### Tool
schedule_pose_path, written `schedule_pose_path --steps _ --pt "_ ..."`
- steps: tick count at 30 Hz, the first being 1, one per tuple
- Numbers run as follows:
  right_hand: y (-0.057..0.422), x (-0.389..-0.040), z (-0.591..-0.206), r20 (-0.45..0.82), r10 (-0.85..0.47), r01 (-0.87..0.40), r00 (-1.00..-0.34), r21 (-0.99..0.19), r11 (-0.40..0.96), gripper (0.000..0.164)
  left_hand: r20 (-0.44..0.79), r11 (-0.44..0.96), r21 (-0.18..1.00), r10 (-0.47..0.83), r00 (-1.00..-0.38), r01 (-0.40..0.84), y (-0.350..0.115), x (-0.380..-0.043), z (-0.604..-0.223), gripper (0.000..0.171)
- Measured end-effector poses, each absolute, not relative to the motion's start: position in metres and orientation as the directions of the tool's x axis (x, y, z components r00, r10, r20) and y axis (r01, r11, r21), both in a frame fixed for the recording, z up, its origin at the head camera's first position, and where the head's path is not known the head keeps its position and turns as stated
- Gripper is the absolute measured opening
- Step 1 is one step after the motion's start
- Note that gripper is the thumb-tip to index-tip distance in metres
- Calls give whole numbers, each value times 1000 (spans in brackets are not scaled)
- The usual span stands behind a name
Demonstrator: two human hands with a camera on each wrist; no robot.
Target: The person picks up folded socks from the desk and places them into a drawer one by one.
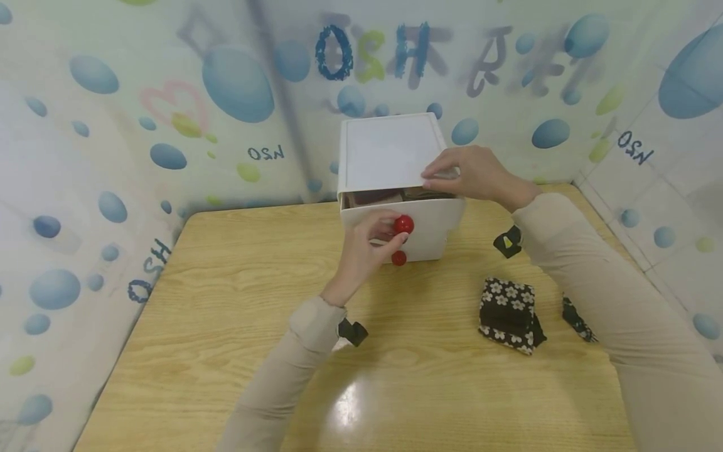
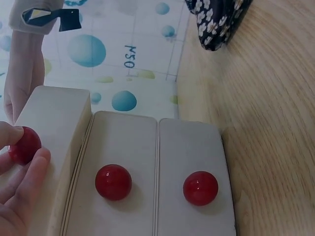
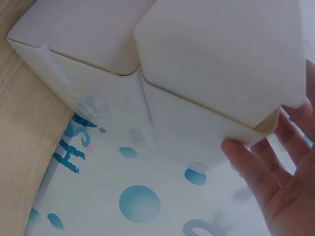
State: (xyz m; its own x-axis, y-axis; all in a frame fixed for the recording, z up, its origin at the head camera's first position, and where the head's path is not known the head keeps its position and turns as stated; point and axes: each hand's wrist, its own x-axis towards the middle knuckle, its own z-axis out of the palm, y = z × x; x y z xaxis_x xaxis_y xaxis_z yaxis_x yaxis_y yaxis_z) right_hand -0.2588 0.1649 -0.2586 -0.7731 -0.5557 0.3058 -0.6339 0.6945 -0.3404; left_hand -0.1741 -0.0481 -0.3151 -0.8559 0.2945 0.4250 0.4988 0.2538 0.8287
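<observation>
A small white drawer cabinet (image 1: 395, 150) stands by the back wall, with red ball knobs on its fronts. My left hand (image 1: 367, 245) pinches the top drawer's red knob (image 1: 403, 224) between thumb and fingers. That top drawer (image 2: 61, 110) is pulled partly out, and brownish and dark contents (image 1: 375, 198) show in its gap. The two lower drawers, with a middle knob (image 2: 113, 182) and a bottom knob (image 2: 200, 188), sit flush. My right hand (image 1: 474, 172) touches the cabinet's top front corner on the right; the right wrist view shows its fingers extended around that corner.
On the wooden table (image 1: 237, 276) lies a folded black cloth with white flowers (image 1: 508, 314), right of the cabinet. A dark patterned cloth (image 1: 576, 320) shows partly behind my right sleeve. Patterned walls (image 1: 237, 81) close off the back and sides.
</observation>
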Motion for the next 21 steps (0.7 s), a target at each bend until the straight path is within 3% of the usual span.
schedule_pose_path --steps 12,21 --pt "164 -259 -257 275 -548 -613 -790 -347 710 23 399 288 832 285 -871 475 -48 -185 -315 28" --pt "164 -259 -257 276 -552 -617 -787 -343 708 23 404 280 832 284 -869 478 -50 -211 -341 31"
